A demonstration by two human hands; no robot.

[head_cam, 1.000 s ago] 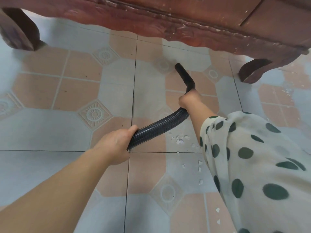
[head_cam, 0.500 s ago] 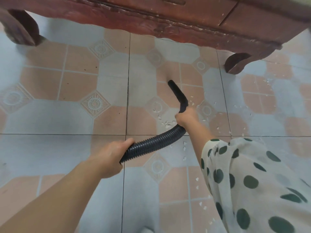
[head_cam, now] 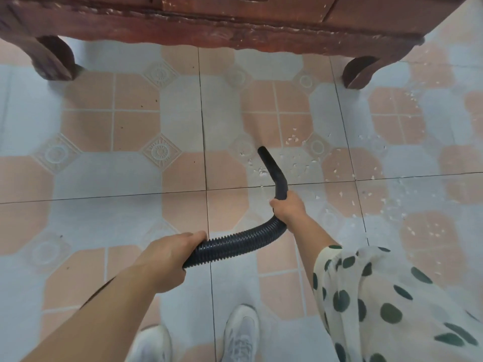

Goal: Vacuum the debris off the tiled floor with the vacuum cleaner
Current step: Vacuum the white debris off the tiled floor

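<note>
A black ribbed vacuum hose [head_cam: 240, 244] curves across the middle of the tiled floor [head_cam: 109, 205]. It ends in a smooth bent black nozzle [head_cam: 271, 168] whose tip points down at the tiles. My right hand [head_cam: 288, 209] grips the nozzle's base where it joins the hose. My left hand [head_cam: 170, 254] holds the ribbed hose lower down. Small white debris flakes [head_cam: 292, 138] lie scattered around the nozzle tip and out to the right. The vacuum cleaner's body is out of view.
A dark red wooden cabinet [head_cam: 235, 24] stands along the top, raised on curved legs at the left [head_cam: 52, 58] and right [head_cam: 362, 71]. My two light shoes [head_cam: 241, 333] show at the bottom edge. A polka-dot sleeve [head_cam: 392, 304] covers my right arm.
The nozzle has drawn back from under the cabinet toward me, onto the debris patch. The view has pulled back too, so my shoes now show.
</note>
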